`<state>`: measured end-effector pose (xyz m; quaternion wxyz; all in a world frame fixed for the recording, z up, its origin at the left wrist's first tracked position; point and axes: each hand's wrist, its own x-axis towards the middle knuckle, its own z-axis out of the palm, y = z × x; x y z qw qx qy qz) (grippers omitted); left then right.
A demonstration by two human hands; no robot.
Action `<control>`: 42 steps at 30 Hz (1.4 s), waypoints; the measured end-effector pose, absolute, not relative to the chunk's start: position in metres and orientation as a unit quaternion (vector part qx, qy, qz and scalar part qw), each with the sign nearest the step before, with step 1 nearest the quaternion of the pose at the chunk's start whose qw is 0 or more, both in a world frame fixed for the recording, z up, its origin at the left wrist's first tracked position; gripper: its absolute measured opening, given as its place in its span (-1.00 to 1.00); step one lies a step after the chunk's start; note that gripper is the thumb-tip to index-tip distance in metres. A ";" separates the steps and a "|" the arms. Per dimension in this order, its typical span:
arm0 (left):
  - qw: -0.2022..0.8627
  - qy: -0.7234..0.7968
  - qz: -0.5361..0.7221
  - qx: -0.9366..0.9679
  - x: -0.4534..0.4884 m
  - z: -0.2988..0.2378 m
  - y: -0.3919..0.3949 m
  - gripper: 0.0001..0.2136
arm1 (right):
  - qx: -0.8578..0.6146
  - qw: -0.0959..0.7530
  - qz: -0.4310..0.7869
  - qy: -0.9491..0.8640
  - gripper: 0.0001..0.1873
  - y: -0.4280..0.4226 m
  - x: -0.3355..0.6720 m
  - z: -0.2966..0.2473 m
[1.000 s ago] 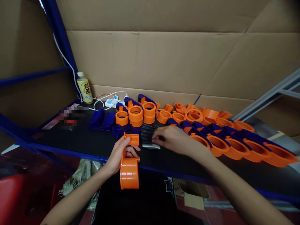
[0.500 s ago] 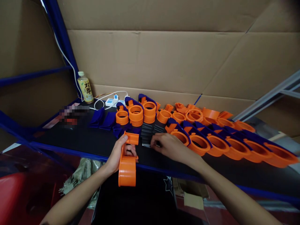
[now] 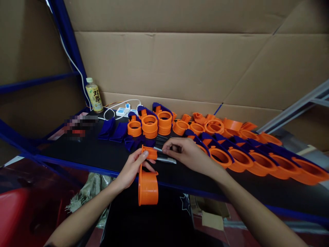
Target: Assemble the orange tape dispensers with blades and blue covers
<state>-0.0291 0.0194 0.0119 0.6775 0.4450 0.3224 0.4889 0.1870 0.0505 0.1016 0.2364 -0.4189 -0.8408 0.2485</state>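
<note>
My left hand grips an orange plastic tape dispenser by its upper end, with the broad ring hanging below, over the table's front edge. Between the thumb and fingers of my right hand is a thin metal strip with a toothed edge, a serrated blade. Its free end points left, close to the dispenser's top. Beneath and beside the right fingers lies a pile of dark strips, with one flat pale strip at the front.
Several orange dispensers with blue parts line the right of the black table; plain orange ones lie behind. Loose blue pieces sit at left. A bottle and a power strip stand near the cardboard wall.
My right hand has lifted slightly from the pile with a serrated blade in its fingers. My left hand has shifted right with the dispenser, turning it a little.
</note>
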 end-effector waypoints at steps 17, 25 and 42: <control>0.664 0.330 0.418 0.525 -0.032 0.009 0.023 -0.53 | -0.404 0.254 0.193 -0.857 -0.86 0.054 0.167 0.090; 0.693 0.328 0.445 0.462 -0.033 0.014 0.021 -0.49 | -0.372 0.320 0.157 -0.857 -0.75 0.059 0.165 0.081; 0.697 0.324 0.500 0.399 -0.034 0.021 0.019 -0.54 | -0.487 0.075 -0.035 -0.870 -0.82 0.057 0.193 0.062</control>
